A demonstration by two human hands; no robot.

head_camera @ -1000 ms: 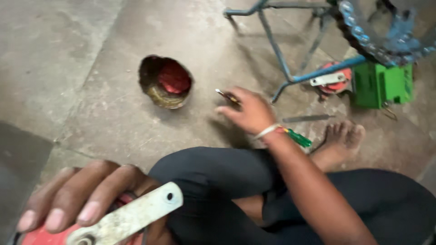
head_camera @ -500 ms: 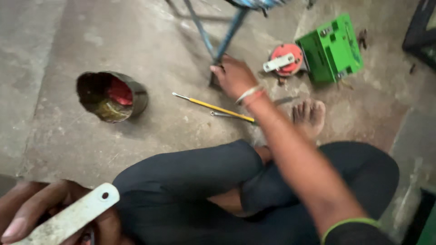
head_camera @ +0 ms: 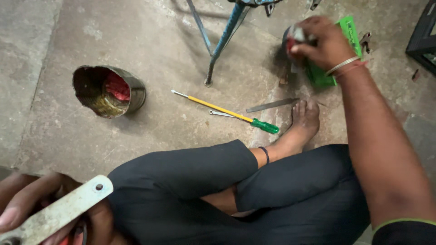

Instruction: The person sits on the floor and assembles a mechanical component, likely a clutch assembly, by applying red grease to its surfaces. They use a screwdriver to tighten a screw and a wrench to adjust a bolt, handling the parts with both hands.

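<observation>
At the near left edge, a flat white metal bar (head_camera: 59,211) with a hole near its end is held in the left hand (head_camera: 41,206); its fingers (head_camera: 20,199) are curled shut around the bar and a red part that is largely hidden beneath it. Just beyond, the person's crossed legs in dark trousers (head_camera: 218,186) are seen, with a bare foot (head_camera: 303,119) resting on the concrete floor (head_camera: 172,131). Past the knee, a screwdriver (head_camera: 227,111) with a yellow shaft and green handle is laid on the floor, a small spanner (head_camera: 220,113) touching it, and a flat grey blade (head_camera: 271,105) lies near the toes. To the left, well apart, a dented tin can (head_camera: 109,90) lies tipped on its side, red and yellow inside. Farther off, the right hand (head_camera: 324,43) is closed over a small red and grey object (head_camera: 293,38), blurred, held just above a green box (head_camera: 338,54). Blue metal tubes of a stand (head_camera: 222,43) are planted on the floor at the far edge.
</observation>
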